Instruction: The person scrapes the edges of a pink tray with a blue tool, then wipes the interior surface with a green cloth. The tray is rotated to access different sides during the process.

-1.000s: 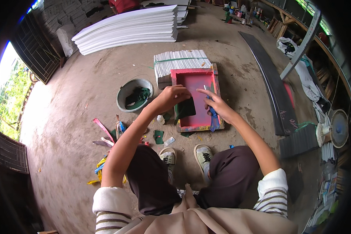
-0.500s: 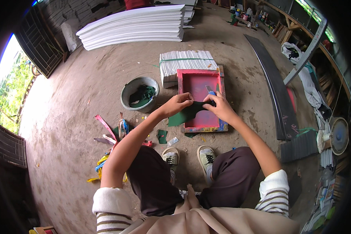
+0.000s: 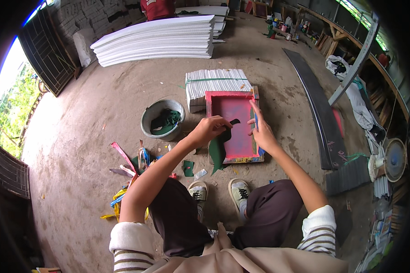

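Pale shoes planted on a bare concrete floor, a worker in striped sleeves handles a dark green piece of limp material. A green scrap lies ahead of the shoes, with tangled colored strips to the left. The left hand pinches the piece between thumb and fingers, so that it hangs over the left edge of a red-faced frame, its tip dropping past the near-left corner. Above the frame's right edge, the right hand carries a slim blue tool, index finger stretched, other fingers bent; its exact grip is partly hidden. Left of the frame, a gray bucket contains green pieces. A strapped white stack sits at the frame's far edge; farther back, beyond piled white sheets, is a person in red.
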